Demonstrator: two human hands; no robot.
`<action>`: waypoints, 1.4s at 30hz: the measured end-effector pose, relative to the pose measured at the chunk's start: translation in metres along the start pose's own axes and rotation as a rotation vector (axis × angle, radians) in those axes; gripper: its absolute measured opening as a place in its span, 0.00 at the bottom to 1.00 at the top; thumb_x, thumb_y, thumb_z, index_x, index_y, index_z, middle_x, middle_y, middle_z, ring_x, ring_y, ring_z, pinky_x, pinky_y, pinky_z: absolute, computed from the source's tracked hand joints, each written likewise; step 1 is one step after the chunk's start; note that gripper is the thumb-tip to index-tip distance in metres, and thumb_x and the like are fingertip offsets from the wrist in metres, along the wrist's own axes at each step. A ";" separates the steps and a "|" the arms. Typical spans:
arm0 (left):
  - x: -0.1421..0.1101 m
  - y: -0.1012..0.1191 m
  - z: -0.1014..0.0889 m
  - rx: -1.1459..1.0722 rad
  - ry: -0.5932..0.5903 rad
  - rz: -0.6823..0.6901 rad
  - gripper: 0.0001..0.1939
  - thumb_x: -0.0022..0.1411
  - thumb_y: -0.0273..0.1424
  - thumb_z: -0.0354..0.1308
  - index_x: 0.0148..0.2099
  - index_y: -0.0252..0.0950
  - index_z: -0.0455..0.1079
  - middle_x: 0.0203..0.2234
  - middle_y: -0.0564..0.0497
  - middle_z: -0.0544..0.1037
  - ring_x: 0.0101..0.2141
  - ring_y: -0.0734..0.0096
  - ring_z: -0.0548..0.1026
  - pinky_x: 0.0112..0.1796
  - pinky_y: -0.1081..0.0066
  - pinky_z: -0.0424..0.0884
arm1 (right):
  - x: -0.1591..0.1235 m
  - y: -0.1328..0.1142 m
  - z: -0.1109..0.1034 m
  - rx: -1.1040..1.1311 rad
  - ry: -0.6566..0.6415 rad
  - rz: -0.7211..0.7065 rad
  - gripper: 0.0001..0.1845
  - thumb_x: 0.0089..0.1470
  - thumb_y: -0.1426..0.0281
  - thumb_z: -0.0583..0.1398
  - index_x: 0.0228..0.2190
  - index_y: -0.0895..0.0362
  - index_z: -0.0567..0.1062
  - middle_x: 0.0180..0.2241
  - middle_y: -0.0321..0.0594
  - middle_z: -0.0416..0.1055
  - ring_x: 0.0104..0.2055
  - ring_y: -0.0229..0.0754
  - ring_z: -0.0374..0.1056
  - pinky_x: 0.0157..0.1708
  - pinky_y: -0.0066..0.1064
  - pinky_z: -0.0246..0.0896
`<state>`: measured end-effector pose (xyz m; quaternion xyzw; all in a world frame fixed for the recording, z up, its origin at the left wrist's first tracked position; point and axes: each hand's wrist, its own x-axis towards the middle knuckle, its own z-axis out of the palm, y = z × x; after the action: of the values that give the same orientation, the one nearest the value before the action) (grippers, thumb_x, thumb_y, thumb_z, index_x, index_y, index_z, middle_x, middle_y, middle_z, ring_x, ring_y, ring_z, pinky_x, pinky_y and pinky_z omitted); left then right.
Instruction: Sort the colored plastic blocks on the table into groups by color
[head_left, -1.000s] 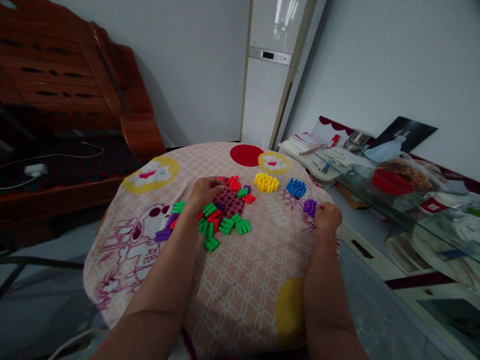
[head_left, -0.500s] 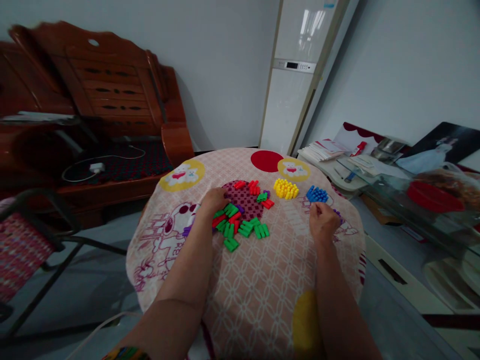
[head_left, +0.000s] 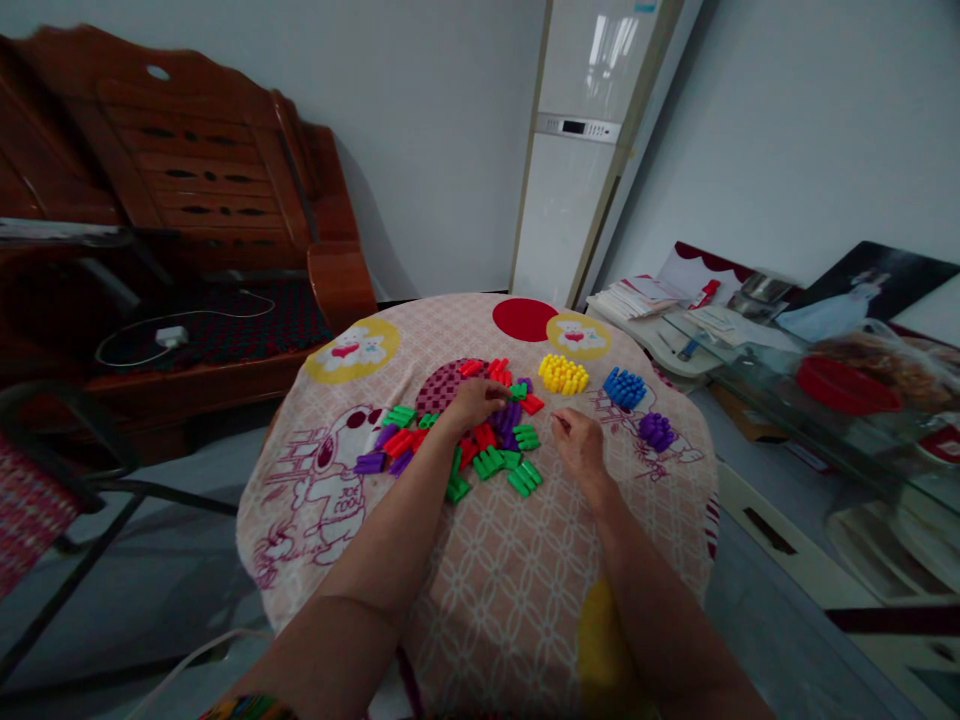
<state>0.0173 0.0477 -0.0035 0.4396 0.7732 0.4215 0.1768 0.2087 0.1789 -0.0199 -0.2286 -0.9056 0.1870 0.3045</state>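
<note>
A loose pile of small plastic building blocks in green [head_left: 488, 462], red [head_left: 401, 443] and purple [head_left: 370, 464] lies on the cloth-covered table [head_left: 510, 590]. Over the pile's far right part, my left hand [head_left: 477, 404] reaches with bent fingers close together, beside a green block [head_left: 518, 391]. Whatever its fingertips hold is too small to make out. My right hand [head_left: 581, 445] hovers just right of the pile, thumb and fingers pinched; anything between them is hidden. Beyond it stand tight groups of yellow blocks [head_left: 563, 374], blue blocks [head_left: 625, 388] and purple blocks [head_left: 657, 432].
To the right is a glass-topped cabinet [head_left: 757, 400] with papers [head_left: 637, 297], a red bowl [head_left: 847, 385] and a plastic bag. A wooden bench [head_left: 210, 180] stands at the back left, and a chair [head_left: 37, 500] at the near left.
My right hand has moved left from the blue and purple groups toward the mixed pile. My left hand has shifted right across the pile, uncovering blocks on its left side.
</note>
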 end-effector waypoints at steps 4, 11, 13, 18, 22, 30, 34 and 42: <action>-0.003 0.002 -0.008 0.085 -0.014 0.007 0.19 0.54 0.24 0.56 0.47 0.33 0.79 0.40 0.48 0.83 0.41 0.62 0.79 0.47 0.66 0.72 | -0.002 -0.008 0.006 -0.008 -0.023 -0.032 0.12 0.57 0.71 0.56 0.34 0.56 0.80 0.33 0.43 0.79 0.32 0.41 0.70 0.35 0.28 0.59; -0.004 0.016 0.027 0.292 0.035 -0.038 0.20 0.52 0.26 0.65 0.50 0.30 0.74 0.43 0.40 0.80 0.44 0.57 0.78 0.46 0.65 0.71 | -0.003 -0.010 0.007 0.000 -0.049 -0.020 0.12 0.57 0.71 0.57 0.35 0.56 0.81 0.33 0.43 0.79 0.33 0.42 0.72 0.36 0.29 0.60; -0.004 0.017 0.031 0.252 0.030 -0.043 0.20 0.51 0.25 0.66 0.48 0.31 0.73 0.41 0.41 0.80 0.42 0.59 0.78 0.45 0.66 0.71 | -0.003 -0.009 0.007 0.017 -0.051 -0.011 0.12 0.57 0.71 0.57 0.35 0.56 0.81 0.34 0.43 0.80 0.34 0.42 0.73 0.37 0.29 0.61; -0.002 0.020 0.026 -0.054 -0.005 0.016 0.17 0.52 0.23 0.61 0.47 0.32 0.73 0.30 0.51 0.78 0.32 0.68 0.76 0.36 0.70 0.71 | -0.003 -0.012 0.004 0.225 0.028 0.019 0.17 0.60 0.65 0.54 0.40 0.59 0.80 0.37 0.47 0.80 0.36 0.44 0.74 0.39 0.32 0.65; -0.003 0.030 0.024 -0.173 -0.074 0.149 0.15 0.52 0.26 0.60 0.44 0.32 0.76 0.27 0.54 0.77 0.29 0.71 0.74 0.34 0.72 0.70 | 0.000 -0.012 0.003 0.483 0.073 0.049 0.23 0.61 0.59 0.54 0.48 0.60 0.78 0.43 0.48 0.79 0.41 0.46 0.75 0.43 0.34 0.69; -0.007 0.035 0.022 0.044 -0.142 0.203 0.18 0.53 0.27 0.58 0.47 0.33 0.79 0.35 0.49 0.82 0.36 0.66 0.77 0.39 0.69 0.71 | 0.006 0.002 0.003 0.613 0.018 0.192 0.15 0.52 0.59 0.60 0.33 0.56 0.81 0.24 0.39 0.77 0.26 0.43 0.72 0.28 0.32 0.68; -0.003 0.026 0.017 0.188 -0.130 0.163 0.17 0.54 0.28 0.59 0.46 0.33 0.79 0.35 0.48 0.82 0.36 0.64 0.78 0.41 0.69 0.71 | 0.011 0.022 -0.014 0.516 0.134 0.294 0.17 0.51 0.60 0.59 0.33 0.60 0.80 0.22 0.39 0.75 0.24 0.42 0.71 0.27 0.31 0.66; -0.003 0.019 0.012 0.323 -0.228 0.118 0.13 0.53 0.25 0.59 0.41 0.32 0.79 0.35 0.47 0.83 0.37 0.65 0.79 0.40 0.72 0.70 | 0.003 0.065 -0.084 -0.224 0.165 0.284 0.13 0.52 0.69 0.57 0.29 0.60 0.82 0.29 0.47 0.79 0.32 0.45 0.73 0.35 0.32 0.64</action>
<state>0.0365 0.0558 0.0043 0.5516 0.7787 0.2490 0.1653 0.2795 0.2511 0.0136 -0.4008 -0.8515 0.1067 0.3208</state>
